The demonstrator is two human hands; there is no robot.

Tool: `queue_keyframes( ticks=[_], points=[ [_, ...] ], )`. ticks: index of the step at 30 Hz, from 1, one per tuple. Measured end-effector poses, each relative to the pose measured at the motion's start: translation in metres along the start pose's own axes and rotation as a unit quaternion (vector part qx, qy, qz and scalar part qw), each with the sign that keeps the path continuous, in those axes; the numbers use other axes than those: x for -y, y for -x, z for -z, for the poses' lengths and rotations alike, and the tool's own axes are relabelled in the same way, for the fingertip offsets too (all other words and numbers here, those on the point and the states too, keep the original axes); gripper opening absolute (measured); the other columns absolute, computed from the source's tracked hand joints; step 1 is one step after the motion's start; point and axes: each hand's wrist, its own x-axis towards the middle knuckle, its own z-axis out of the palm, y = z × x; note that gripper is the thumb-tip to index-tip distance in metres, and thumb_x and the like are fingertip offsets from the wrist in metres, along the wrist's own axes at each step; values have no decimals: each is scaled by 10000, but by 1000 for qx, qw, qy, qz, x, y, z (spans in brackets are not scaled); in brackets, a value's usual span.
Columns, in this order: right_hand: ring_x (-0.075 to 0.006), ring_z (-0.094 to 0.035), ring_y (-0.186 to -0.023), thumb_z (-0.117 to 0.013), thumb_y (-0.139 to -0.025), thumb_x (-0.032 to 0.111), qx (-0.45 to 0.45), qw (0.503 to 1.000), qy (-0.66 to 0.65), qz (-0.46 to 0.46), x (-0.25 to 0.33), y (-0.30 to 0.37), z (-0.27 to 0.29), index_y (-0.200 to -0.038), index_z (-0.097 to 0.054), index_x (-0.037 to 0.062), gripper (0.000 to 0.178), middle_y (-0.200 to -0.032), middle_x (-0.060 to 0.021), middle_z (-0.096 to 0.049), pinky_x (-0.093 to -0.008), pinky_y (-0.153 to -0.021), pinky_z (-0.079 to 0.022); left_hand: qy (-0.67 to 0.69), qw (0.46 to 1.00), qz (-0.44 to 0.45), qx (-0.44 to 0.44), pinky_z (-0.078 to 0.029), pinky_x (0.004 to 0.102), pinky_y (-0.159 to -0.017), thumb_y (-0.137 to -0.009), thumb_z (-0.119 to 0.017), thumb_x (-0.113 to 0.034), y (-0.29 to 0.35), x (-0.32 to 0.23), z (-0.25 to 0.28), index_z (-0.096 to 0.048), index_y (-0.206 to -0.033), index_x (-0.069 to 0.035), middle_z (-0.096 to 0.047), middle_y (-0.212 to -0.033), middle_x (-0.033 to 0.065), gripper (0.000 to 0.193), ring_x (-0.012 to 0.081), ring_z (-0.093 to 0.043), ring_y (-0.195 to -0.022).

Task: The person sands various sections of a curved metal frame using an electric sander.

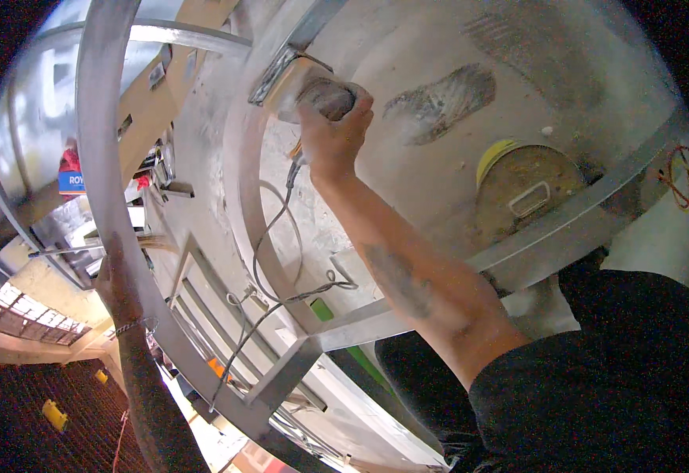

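My right hand [340, 138] is closed round the dusty dark top of an electric sheet sander [288, 85] with a pale body. The sander's flat pad lies against a grey metal bar [301, 35] of a frame, at the top middle. From its rear, a dark cord [256, 256] loops down past my forearm, with a knot in it. At the left, my left hand [109, 288] grips the upright metal bar [102, 102] of the same frame; its fingers are partly hidden behind the bar.
A round brown lid [527, 193] with a pale handle and yellow edge lies on the dusty floor [431, 181] at the right. Near it are a dark scuffed patch [447, 102] and red-yellow wire [678, 177]. A slatted metal frame [210, 303] lies beneath the bars. Clutter lines the left.
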Motion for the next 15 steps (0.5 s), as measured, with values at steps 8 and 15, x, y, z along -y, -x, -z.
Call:
queue_keyframes(
  ticks=[8, 15],
  points=[
    [-358, -525, -1151, -789, -700, 162, 18, 997, -38, -64, 6, 6, 0, -1263, -440, 65, 669, -1227, -203, -483, -447, -1001, -451, 27, 999, 20, -25, -438, 244, -598, -943, -644, -520, 8, -13, -9, -687, -957, -17, -601, -751, 8, 506, 80, -535, -645],
    [-324, -532, -1134, -768, -729, 158, 17, 991, -67, -117, -1, -2, 2, -1280, -429, 52, 656, -1244, -198, -470, -422, -986, -467, 36, 998, 48, -36, -437, 251, -582, -944, -639, -533, 10, -20, -18, -679, -955, -27, -607, -742, 19, 507, 89, -534, -631]
  ],
)
